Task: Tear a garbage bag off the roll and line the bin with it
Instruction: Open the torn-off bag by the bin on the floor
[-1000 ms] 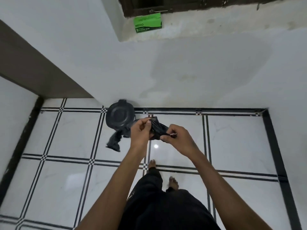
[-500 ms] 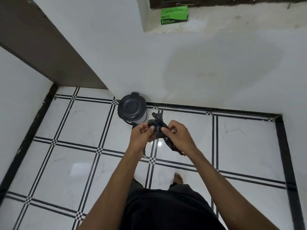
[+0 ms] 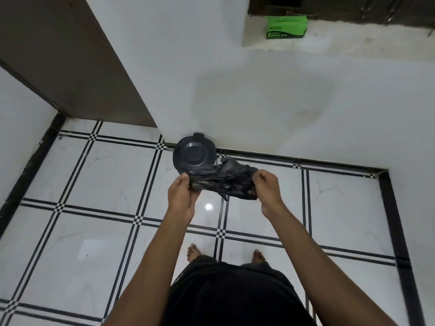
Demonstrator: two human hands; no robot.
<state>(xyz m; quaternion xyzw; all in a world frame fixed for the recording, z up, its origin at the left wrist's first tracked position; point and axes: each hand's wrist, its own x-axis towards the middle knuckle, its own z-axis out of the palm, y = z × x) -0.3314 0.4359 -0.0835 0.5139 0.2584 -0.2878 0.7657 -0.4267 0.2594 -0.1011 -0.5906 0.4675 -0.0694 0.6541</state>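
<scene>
A crumpled black garbage bag [image 3: 222, 182] is held stretched between two hands in front of the body, above the tiled floor [image 3: 106, 184]. The left hand [image 3: 182, 195] is closed on the bag's left end, thumb pressed over the plastic against the curled fingers. The right hand [image 3: 266, 187] is clamped on the bag's right end, fingers bunched into a loose fist around the gathered plastic. The two hands are set apart, with the bag spanning the gap in a wrinkled band; a small flap hangs from its lower edge near the middle.

The bin [image 3: 194, 156] is seen beyond the hands, standing on the floor against the base of the white wall [image 3: 259, 102]. Its dark round lid is shut. The bag's upper left edge overlaps the bin's near rim in this view; whether contact is made cannot be told.

A green box [image 3: 286, 27] is noted on a recessed ledge high in the wall, up and to the right. A brown panel [image 3: 70, 62] is noted at upper left. Bare feet and dark trousers are visible at the bottom of the view, on white tiles bordered by black lines.
</scene>
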